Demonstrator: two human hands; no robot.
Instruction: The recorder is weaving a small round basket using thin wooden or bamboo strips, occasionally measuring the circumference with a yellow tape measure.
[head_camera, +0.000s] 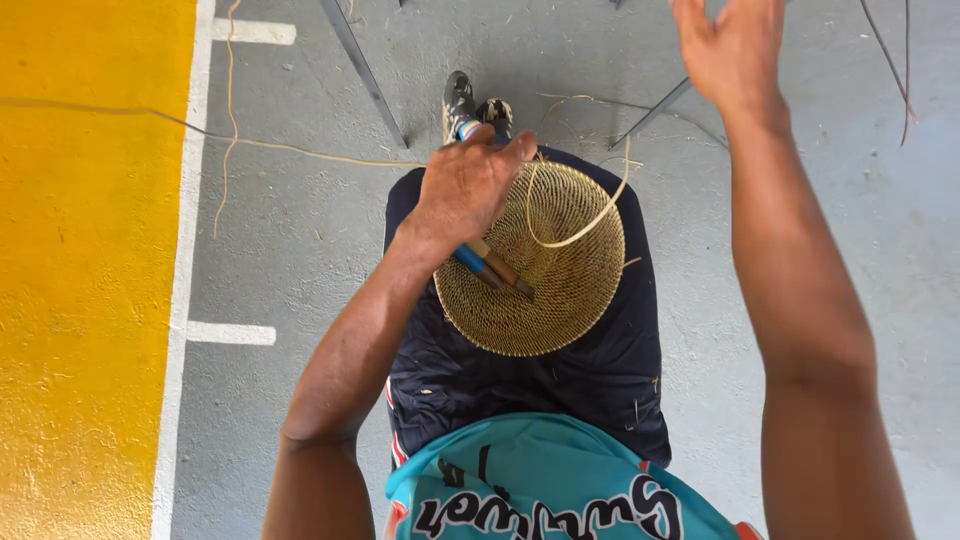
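Observation:
A round woven basket (560, 290) of pale straw lies on my lap, over dark trousers. My left hand (465, 185) rests at its upper left rim and is shut on a tool with blue and brown handles (492, 266), which sticks out over the weave. A loose pale strand (590, 228) loops from the basket's top edge. My right hand (730, 50) is raised far ahead at the top of the view, fingers apart, palm bare; whether it pinches the strand's end cannot be made out.
Grey concrete floor (300, 240) with white painted lines and a yellow band (90, 300) at the left. Thin metal legs (365, 75) slant across the top. Loose strands (300, 150) trail over the floor. My shoes (475, 105) show beyond my knees.

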